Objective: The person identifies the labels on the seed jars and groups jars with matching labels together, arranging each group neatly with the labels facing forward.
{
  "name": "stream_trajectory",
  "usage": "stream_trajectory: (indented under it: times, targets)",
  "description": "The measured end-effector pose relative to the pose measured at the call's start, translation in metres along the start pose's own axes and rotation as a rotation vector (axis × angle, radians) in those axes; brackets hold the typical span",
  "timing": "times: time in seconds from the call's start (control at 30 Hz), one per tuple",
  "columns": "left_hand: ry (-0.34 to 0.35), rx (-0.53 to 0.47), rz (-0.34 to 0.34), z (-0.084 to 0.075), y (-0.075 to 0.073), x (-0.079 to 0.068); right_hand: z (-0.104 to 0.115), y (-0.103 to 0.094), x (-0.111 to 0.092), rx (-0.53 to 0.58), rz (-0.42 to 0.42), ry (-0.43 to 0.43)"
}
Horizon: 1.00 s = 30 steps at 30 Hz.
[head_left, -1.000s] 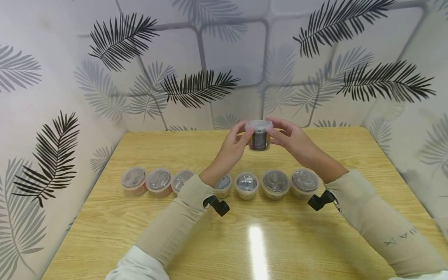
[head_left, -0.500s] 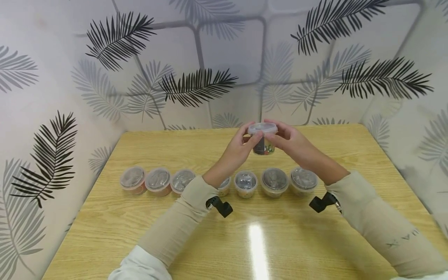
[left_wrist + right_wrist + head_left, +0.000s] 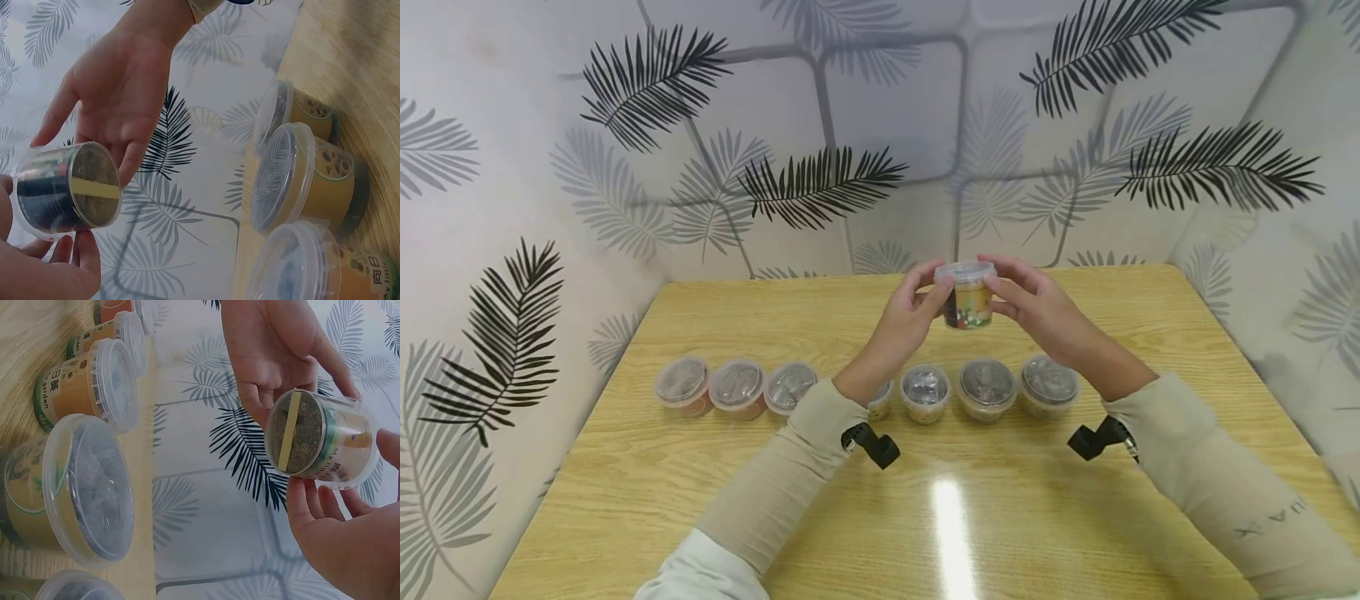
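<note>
Above the back of the table, both hands hold a clear lidded plastic cup (image 3: 967, 297) between them. My left hand (image 3: 904, 317) grips its left side, thumb near the rim. From the right, my right hand (image 3: 1047, 307) has its thumb at the lid's edge and fingers behind. A dark panel and a colourful yellow-green panel of the label face me in the head view. The wrist views show the cup's underside, dark brown soil-like contents and a yellow strip (image 3: 290, 431) across it.
A row of similar lidded cups stands on the wooden table (image 3: 880, 517), including cups at the left (image 3: 683, 383), middle (image 3: 925, 392) and right (image 3: 1049, 385). My left forearm partly covers one. A leaf-patterned wall covering (image 3: 895, 117) rises behind the table.
Between the hands the cup has turned, its dark panel shifting left and the colourful panel coming round to the front. Cup and hands have moved slightly right. The row stays put.
</note>
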<state>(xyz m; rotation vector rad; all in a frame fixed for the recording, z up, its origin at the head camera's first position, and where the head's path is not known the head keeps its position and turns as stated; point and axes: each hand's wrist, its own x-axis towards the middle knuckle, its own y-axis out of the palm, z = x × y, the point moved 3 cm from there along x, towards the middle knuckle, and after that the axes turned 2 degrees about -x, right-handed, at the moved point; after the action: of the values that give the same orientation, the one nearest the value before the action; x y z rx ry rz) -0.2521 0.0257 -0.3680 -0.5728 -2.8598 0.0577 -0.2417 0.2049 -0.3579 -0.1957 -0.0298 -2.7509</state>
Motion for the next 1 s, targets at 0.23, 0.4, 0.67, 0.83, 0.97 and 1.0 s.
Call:
stream_trajectory:
  times: [0.23, 0.4, 0.67, 0.83, 0.97, 1.0]
  targets:
    - [-0.062, -0.024, 0.049, 0.003, 0.008, -0.001, -0.007, 0.006, -0.001, -0.043, 0.055, 0.049]
    - [-0.063, -0.026, 0.071, 0.004, 0.008, -0.002, -0.007, 0.006, -0.004, -0.051, 0.074, 0.041]
    - [-0.035, -0.002, 0.049, -0.008, 0.004, -0.009, -0.003, -0.004, -0.010, -0.003, 0.015, -0.023]
    - [0.005, -0.030, 0.041, -0.020, 0.008, -0.015, -0.005, -0.009, -0.014, -0.053, -0.013, -0.005]
    - [0.012, -0.029, 0.042, -0.017, 0.013, -0.014, -0.007, -0.013, -0.019, -0.075, -0.040, 0.010]
    - [0.008, -0.027, 0.043, -0.014, 0.015, -0.012, -0.008, -0.014, -0.020, -0.074, -0.047, 0.011]
